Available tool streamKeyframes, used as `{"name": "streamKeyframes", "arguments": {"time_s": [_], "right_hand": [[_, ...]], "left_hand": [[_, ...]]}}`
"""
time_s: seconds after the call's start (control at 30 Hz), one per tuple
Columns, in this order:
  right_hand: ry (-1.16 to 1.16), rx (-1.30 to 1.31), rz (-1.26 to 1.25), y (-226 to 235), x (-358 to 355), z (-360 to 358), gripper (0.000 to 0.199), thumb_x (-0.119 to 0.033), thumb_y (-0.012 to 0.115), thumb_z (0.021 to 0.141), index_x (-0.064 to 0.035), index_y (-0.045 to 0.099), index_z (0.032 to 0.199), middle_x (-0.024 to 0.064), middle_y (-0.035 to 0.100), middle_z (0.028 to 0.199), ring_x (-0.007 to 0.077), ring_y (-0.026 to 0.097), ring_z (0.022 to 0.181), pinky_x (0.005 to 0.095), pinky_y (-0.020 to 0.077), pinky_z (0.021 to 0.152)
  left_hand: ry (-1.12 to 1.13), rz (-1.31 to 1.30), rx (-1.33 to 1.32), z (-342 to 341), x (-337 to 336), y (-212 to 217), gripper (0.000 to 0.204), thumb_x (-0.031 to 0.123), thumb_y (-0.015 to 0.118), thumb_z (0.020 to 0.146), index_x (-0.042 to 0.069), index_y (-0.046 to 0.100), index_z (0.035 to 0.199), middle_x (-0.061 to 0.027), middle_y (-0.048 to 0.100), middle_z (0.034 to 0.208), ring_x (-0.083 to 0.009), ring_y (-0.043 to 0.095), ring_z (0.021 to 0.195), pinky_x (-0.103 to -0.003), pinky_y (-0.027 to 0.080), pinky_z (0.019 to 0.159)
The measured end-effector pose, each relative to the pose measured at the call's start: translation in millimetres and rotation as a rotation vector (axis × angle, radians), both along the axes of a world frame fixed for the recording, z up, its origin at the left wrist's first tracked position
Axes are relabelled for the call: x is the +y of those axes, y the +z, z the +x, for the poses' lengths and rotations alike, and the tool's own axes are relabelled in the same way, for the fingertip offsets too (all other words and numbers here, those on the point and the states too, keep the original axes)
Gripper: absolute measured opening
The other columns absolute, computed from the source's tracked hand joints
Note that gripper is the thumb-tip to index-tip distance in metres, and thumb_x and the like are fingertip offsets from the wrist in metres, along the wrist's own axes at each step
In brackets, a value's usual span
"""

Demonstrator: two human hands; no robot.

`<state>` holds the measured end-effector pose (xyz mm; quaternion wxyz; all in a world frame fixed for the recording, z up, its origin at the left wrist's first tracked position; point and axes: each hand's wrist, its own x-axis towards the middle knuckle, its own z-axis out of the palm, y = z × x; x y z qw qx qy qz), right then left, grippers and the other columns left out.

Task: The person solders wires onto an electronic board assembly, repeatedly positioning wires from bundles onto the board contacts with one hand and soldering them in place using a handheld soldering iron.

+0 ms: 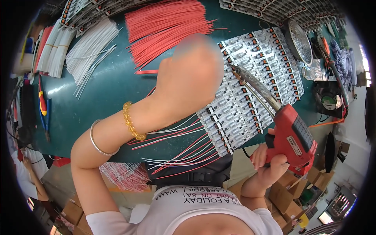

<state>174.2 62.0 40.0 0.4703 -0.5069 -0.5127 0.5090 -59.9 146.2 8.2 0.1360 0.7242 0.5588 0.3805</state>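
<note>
A red soldering gun is gripped by its handle in my right hand. Its long metal barrel slants up and left, with the tip over the panel of small circuit boards. My left hand is at the panel's upper left edge. That hand is blurred and its fingers are hidden, so I cannot tell what they hold, if anything. Thin red and white wires stick out from the panel's lower left side, toward my body. A yellow bead bracelet and a silver bangle circle my left arm.
Red wires and white wires lie in bundles on the green table. Pliers sit at the left. A metal bowl stands at the far right, near a black fan-like device. More board panels are at the back.
</note>
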Motion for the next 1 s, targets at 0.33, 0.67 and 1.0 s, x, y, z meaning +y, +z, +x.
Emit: {"name": "streamKeyframes", "arguments": {"time_s": [0.33, 0.67, 1.0], "right_hand": [[-0.003, -0.041, -0.058, -0.3, -1.8, 1.5, 0.064, -0.05, 0.056, 0.087, 0.0104, 0.045, 0.105, 0.004, 0.045, 0.048, 0.012, 0.043, 0.036, 0.0241, 0.0377, 0.039], [-0.048, -0.137, 0.112, -10.2, -15.7, 10.6, 0.076, -0.05, 0.061, 0.084, 0.0152, 0.041, 0.116, 0.0022, 0.044, 0.049, 0.01, 0.041, 0.035, 0.0226, 0.0355, 0.038], [-0.122, 0.001, 0.067, -5.4, -24.9, 2.0, 0.08, -0.053, 0.061, 0.083, 0.0156, 0.04, 0.118, 0.0011, 0.042, 0.048, 0.0102, 0.041, 0.035, 0.0226, 0.034, 0.037]], "left_hand": [[0.024, 0.089, 0.064, 1.9, 1.9, -5.7, 0.009, 0.008, 0.063, 0.071, 0.002, 0.059, 0.075, -0.0079, 0.054, 0.077, -0.0236, 0.06, 0.063, -0.036, 0.046, 0.048], [0.033, 0.105, 0.095, 3.5, 3.2, -4.9, 0.008, 0.008, 0.063, 0.069, 0.003, 0.058, 0.073, -0.0081, 0.054, 0.075, -0.0238, 0.06, 0.063, -0.036, 0.046, 0.047], [0.016, 0.112, -0.011, 0.9, 2.2, -1.0, 0.007, 0.007, 0.065, 0.074, 0.004, 0.058, 0.074, -0.0079, 0.054, 0.084, -0.0232, 0.057, 0.056, -0.034, 0.045, 0.047]]}}
